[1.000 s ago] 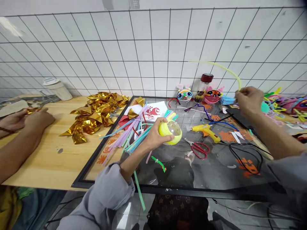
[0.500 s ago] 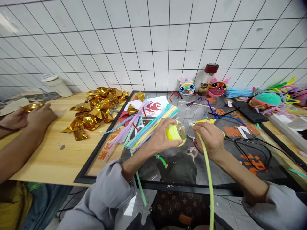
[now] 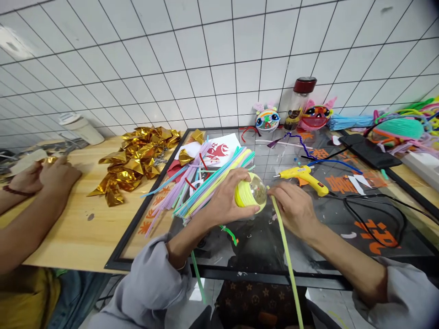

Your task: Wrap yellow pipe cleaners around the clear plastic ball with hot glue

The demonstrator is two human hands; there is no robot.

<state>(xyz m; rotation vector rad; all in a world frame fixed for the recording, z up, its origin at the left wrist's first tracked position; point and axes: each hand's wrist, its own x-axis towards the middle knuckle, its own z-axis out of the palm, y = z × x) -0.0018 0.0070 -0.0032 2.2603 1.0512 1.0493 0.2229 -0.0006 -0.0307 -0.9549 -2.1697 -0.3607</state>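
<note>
My left hand (image 3: 228, 196) is wrapped round a clear ball (image 3: 258, 191) partly covered with yellow pipe cleaner. Between the fingertips of my right hand (image 3: 293, 208) is the end of a long pale yellow pipe cleaner (image 3: 287, 256), close to the ball's right side; whether it touches cannot be told. The strip hangs down past the table edge. Just beyond my right hand, a yellow hot glue gun (image 3: 303, 176) lies on the dark glass, its nozzle toward the left. A bundle of pastel pipe cleaners (image 3: 206, 183) lies beneath and behind my left hand.
A co-worker's hands (image 3: 56, 176) handle gold foil at the left, beside a heap of gold foil pieces (image 3: 137, 157). Two decorated balls (image 3: 267, 119) and a red-capped bottle (image 3: 297, 107) stand by the tiled wall. The glue gun's black cord (image 3: 370, 198) loops across the right side.
My right hand has moved left, bringing the pipe cleaner's end close to the ball. The glue gun now shows fully beyond the hand. The camera view has shifted slightly.
</note>
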